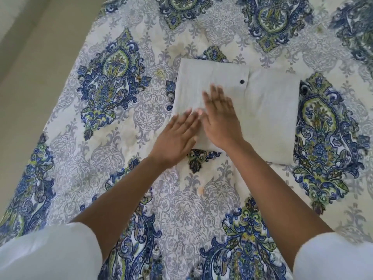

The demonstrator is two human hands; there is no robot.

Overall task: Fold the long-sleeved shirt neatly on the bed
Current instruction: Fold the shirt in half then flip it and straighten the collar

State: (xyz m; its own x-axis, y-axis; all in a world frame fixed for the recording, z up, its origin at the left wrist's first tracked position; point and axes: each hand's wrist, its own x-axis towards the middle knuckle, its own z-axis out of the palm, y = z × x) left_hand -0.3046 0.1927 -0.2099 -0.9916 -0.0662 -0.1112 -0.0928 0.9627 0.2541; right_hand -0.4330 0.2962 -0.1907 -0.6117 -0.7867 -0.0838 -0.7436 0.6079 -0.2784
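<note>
Spread flat, holding nothing: left grip (175, 138) and right grip (220, 120), over folded shirt (272, 118). Soft, light, limp, probably; best scooped from under edge nearest both grips.

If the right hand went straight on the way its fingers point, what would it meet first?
Only more of the folded shirt: the right hand points toward its far edge, passing left of the dark button. Beyond that lies the bedspread. Whether the palm touches the cloth is unclear.
</note>
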